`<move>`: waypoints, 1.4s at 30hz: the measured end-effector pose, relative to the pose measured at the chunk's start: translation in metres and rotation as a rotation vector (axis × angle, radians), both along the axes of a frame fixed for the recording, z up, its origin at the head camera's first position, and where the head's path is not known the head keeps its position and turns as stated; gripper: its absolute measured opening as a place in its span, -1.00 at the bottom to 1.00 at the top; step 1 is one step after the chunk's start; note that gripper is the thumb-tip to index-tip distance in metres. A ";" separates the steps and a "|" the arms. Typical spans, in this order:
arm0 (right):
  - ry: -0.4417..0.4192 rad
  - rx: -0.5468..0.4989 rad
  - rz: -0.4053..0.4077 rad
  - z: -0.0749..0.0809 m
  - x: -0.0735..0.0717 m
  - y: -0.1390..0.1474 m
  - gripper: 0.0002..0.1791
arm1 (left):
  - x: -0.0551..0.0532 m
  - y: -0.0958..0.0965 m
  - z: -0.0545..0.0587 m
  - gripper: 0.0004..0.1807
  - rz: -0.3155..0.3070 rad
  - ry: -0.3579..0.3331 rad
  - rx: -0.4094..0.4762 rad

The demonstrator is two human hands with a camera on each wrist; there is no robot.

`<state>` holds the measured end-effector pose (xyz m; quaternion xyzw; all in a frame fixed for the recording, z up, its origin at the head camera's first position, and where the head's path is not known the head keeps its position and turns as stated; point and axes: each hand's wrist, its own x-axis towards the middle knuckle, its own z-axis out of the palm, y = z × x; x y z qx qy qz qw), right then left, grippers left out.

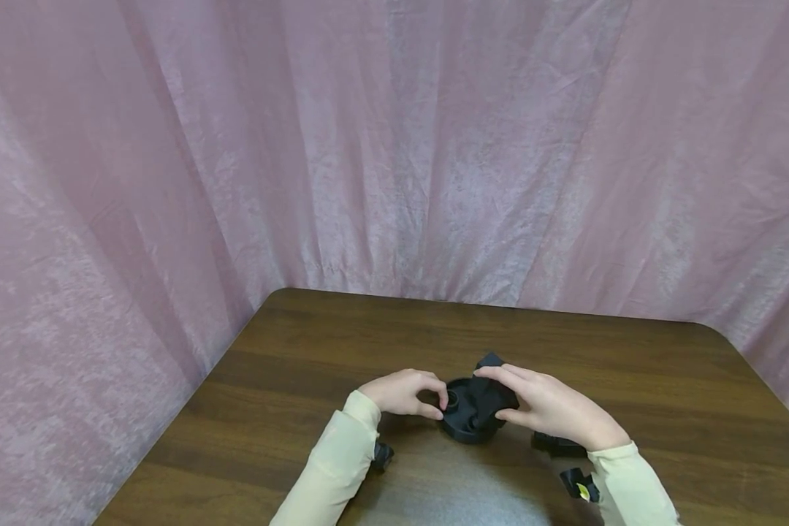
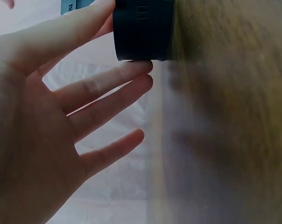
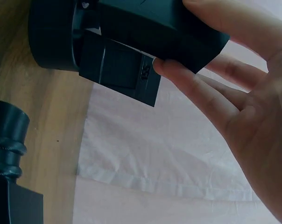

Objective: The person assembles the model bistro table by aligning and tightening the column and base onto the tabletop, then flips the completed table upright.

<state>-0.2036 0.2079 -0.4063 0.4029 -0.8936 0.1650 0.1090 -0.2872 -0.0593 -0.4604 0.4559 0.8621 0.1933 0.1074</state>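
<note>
The black block (image 3: 159, 30), its long axis apparently rising aslant, is gripped by the fingers of the right hand (image 1: 555, 408) over the right side of the round base (image 1: 463, 435), whose left rim is pinched by the left hand (image 1: 402, 391).

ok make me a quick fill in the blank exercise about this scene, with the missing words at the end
The left hand and right hand both touch parts coloured ____.
Of the two, the one gripping the angular piece above the round base is the ____.
The curtain beyond the table is coloured ____.

Missing words: black; right; pink
</note>
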 end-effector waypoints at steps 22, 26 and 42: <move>-0.042 0.074 0.031 0.005 0.004 -0.001 -0.41 | 0.000 -0.002 0.003 -0.88 0.014 -0.049 0.004; -0.043 0.086 -0.037 0.004 0.004 0.000 -0.49 | 0.001 -0.001 0.003 -0.90 0.012 -0.084 0.024; -0.084 0.059 -0.092 0.001 0.005 0.000 -0.57 | -0.001 0.001 -0.001 -0.96 0.040 -0.170 0.058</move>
